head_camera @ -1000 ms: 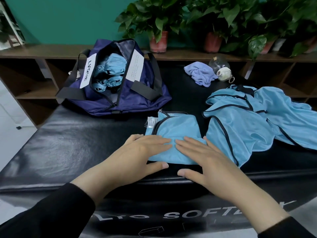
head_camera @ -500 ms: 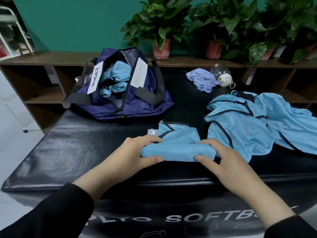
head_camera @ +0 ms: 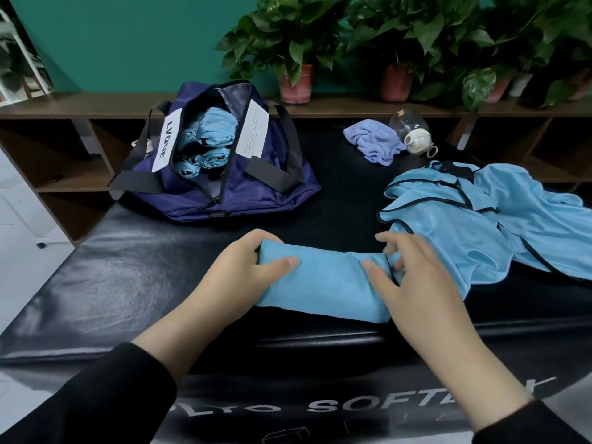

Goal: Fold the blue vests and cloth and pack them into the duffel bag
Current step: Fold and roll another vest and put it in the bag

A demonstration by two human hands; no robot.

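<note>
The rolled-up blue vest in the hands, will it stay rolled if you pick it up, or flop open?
The rolled vest is thin, soft fabric, so it probably sags and loosens once let go. The left hand and right hand each grip an end, which likely keeps it together. It looks light.

White label (head_camera: pixel 167 141) on the duffel bag (head_camera: pixel 256 190) reads "LVQUE". Counter (head_camera: pixel 368 403) front edge, below the hands, partly reads "SOFT".
</note>
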